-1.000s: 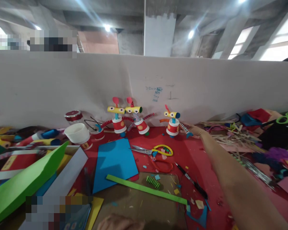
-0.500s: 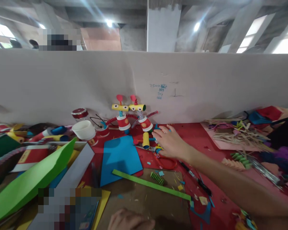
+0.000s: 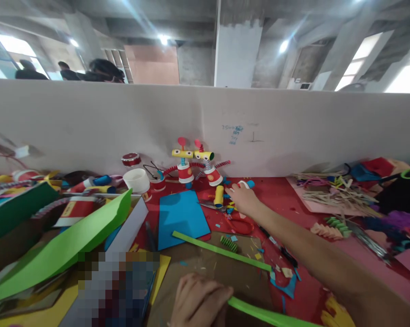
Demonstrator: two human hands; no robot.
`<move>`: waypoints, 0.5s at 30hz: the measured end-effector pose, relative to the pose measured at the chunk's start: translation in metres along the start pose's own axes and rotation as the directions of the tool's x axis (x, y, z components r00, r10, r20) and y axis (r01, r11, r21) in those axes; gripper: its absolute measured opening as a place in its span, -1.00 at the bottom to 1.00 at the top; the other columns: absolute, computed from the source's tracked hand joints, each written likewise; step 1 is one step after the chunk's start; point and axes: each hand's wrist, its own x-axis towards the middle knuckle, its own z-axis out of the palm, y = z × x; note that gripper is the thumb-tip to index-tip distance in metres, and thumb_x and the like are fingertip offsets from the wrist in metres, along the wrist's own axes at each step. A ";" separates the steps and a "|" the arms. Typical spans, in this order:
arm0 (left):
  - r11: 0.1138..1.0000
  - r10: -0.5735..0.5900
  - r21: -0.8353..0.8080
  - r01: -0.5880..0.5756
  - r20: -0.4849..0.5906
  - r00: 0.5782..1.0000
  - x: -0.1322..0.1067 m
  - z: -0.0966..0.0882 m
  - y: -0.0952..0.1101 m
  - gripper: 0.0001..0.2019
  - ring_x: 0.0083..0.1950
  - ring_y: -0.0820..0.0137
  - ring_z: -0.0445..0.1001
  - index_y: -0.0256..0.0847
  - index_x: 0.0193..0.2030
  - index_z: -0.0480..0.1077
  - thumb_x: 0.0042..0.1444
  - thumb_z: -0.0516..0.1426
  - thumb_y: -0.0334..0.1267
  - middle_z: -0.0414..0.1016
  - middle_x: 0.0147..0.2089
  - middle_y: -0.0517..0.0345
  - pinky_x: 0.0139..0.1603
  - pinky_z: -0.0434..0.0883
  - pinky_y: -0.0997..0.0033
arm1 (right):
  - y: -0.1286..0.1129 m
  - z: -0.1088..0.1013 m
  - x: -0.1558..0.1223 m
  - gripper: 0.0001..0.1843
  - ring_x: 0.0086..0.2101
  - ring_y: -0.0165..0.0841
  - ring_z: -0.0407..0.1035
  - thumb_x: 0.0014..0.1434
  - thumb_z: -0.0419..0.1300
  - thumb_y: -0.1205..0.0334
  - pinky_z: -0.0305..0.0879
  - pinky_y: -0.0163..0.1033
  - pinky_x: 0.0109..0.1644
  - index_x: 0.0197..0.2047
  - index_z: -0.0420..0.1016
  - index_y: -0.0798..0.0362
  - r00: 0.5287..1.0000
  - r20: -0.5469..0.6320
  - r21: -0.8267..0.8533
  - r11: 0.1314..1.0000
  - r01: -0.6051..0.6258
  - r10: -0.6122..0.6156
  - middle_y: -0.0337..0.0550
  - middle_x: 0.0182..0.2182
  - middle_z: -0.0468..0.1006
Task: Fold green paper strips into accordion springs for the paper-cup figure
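My right hand (image 3: 244,200) reaches across the red table top and closes on a toppled paper-cup figure (image 3: 221,195), whose yellow tube head lies just left of my fingers. Two similar figures (image 3: 195,167) stand upright behind it against the white partition. At the bottom edge my left hand (image 3: 200,302) is curled on one end of a green paper strip (image 3: 262,314) and rests on a brown cardboard sheet (image 3: 205,268).
A blue paper sheet (image 3: 182,213), red-handled scissors (image 3: 240,225), another green strip (image 3: 221,250) and a black pen (image 3: 279,250) lie near the middle. A white cup (image 3: 136,180) and green card (image 3: 65,247) are at the left; craft sticks (image 3: 327,193) are piled at the right.
The third figure stood upright a second ago; my right hand pulled it left and it now lies on its side. My left hand came further into view, holding a green strip.
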 end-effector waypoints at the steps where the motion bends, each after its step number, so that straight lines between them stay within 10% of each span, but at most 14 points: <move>1: 1.000 0.004 -0.014 -0.004 0.008 1.000 -0.001 0.001 0.002 -0.79 -0.43 0.45 0.41 -0.19 -0.26 0.45 -0.05 0.14 -0.50 0.48 -0.43 0.14 -0.37 0.34 0.39 | 0.006 -0.001 -0.003 -0.41 -0.10 -0.10 0.21 -0.05 0.16 0.43 0.24 -0.19 -0.25 0.09 0.24 -0.02 0.999 -0.007 -0.003 0.999 0.034 -0.034 0.04 -0.13 0.38; 8: 0.995 -0.085 -0.063 0.082 -0.050 0.995 -0.004 0.004 0.008 -0.76 -0.38 0.43 0.40 -0.18 -0.25 0.45 -0.03 0.10 -0.53 0.46 -0.41 0.13 -0.30 0.32 0.34 | 0.056 -0.013 -0.009 -0.64 -0.17 -0.27 0.33 0.07 0.02 0.40 0.23 -0.24 -0.13 -0.09 0.46 -0.05 0.999 -0.025 0.253 0.966 0.050 -0.045 -0.06 -0.17 0.46; 15: 0.997 -0.077 -0.015 0.076 -0.035 0.996 -0.004 0.003 0.004 -0.77 -0.39 0.43 0.40 -0.17 -0.25 0.44 -0.02 0.09 -0.51 0.46 -0.41 0.14 -0.29 0.32 0.35 | 0.126 -0.004 0.015 -0.73 -0.29 -0.21 0.42 -0.04 0.08 0.39 0.28 -0.14 -0.15 -0.31 0.56 0.00 0.939 0.024 0.759 0.605 -0.240 0.344 -0.13 -0.34 0.59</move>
